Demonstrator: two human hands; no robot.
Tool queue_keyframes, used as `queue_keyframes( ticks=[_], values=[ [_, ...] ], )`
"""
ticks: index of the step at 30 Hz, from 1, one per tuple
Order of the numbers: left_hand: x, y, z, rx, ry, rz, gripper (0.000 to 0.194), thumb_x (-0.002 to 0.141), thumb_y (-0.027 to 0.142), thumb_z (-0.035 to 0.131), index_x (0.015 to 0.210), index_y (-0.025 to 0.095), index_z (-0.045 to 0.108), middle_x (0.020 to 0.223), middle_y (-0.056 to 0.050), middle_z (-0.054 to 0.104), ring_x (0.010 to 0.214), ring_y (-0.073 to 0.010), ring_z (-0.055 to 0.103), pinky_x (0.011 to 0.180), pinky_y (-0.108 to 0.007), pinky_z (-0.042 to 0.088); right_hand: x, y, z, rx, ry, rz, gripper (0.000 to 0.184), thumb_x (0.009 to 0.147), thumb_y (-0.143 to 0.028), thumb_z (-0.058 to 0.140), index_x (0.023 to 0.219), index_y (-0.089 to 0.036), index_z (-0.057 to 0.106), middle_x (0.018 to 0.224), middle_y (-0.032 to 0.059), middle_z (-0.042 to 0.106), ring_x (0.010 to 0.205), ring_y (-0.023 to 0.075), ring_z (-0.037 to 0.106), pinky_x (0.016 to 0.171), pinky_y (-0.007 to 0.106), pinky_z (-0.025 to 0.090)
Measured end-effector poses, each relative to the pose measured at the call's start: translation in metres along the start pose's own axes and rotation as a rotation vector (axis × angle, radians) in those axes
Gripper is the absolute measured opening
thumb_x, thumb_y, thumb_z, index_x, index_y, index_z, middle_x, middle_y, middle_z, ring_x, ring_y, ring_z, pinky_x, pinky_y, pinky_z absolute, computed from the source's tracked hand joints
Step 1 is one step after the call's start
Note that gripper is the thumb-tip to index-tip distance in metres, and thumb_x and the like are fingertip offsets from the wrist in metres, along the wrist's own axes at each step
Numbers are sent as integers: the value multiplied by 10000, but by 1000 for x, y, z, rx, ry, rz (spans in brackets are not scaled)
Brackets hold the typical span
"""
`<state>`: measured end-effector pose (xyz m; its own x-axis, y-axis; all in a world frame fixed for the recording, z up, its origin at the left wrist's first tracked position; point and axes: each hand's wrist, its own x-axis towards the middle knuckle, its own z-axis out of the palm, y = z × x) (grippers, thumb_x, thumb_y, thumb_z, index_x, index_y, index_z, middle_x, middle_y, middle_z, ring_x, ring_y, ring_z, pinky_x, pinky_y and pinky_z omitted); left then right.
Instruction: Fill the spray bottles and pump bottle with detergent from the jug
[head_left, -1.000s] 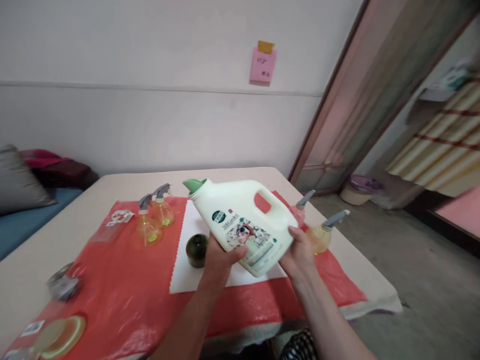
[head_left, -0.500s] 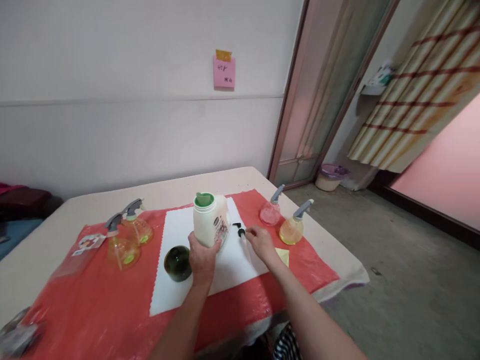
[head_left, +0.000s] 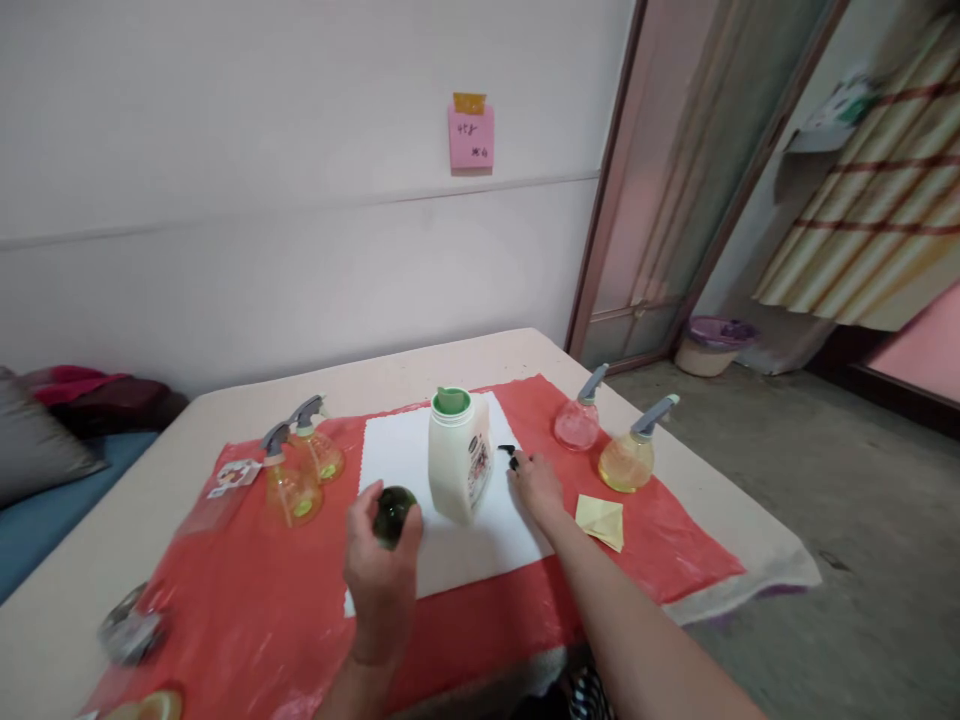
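A white detergent jug (head_left: 457, 455) with a green spout stands upright on a white sheet (head_left: 450, 530) laid over a red plastic cover (head_left: 247, 600). My left hand (head_left: 381, 565) is curled round a dark green cap (head_left: 393, 513) just left of the jug. My right hand (head_left: 534, 482) rests on the white sheet to the jug's right, fingertips on a small black pump head (head_left: 510, 455); whether it grips the pump head I cannot make out.
Two orange spray bottles (head_left: 300, 475) stand at the left, a pink one (head_left: 577, 420) and a yellow one (head_left: 630, 455) at the right. A folded yellow cloth (head_left: 601, 520) lies near my right forearm. The table edge drops off at the right; a doorway and basin lie beyond.
The jug, held tilted in both hands a second ago, now stands on the sheet. My left hand left the jug for the green cap; my right hand went to the black pump head.
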<state>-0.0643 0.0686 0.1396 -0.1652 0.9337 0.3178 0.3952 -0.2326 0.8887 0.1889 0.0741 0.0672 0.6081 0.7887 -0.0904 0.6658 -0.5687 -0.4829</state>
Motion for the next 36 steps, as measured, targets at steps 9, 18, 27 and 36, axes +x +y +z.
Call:
queue_keyframes(
  ticks=[9,18,27,36],
  values=[
    [49,-78,-18,27,-380,-240,1077,461,194,854,1412,184,349,1381,-181,544,1325,-334,512,1093,-469,403,4,0,-14,396,65,204,326,972,-372,638,1209,-152,594,1194,89,586,1031,226,603,886,426,542],
    [30,-81,0,-23,-324,-266,860,522,190,825,1300,209,458,1267,-111,629,1201,-289,599,1020,-427,459,-23,-24,-81,1374,169,13,349,765,-443,733,967,-177,629,889,13,608,703,132,582,631,254,528],
    [17,-22,-29,-147,-270,-257,782,502,254,830,1210,223,500,1072,-65,696,986,-271,682,811,-358,556,-119,-83,-102,1683,-128,-383,386,709,-314,860,1050,-270,683,1117,43,639,1043,248,631,1039,497,465],
    [-37,17,-29,-63,-369,-112,781,479,218,785,1210,276,515,1066,-26,680,940,-264,673,813,-377,546,-161,-96,-119,1508,32,-582,321,850,-299,780,1156,-319,684,1159,45,638,1014,239,656,931,389,556]
  ],
)
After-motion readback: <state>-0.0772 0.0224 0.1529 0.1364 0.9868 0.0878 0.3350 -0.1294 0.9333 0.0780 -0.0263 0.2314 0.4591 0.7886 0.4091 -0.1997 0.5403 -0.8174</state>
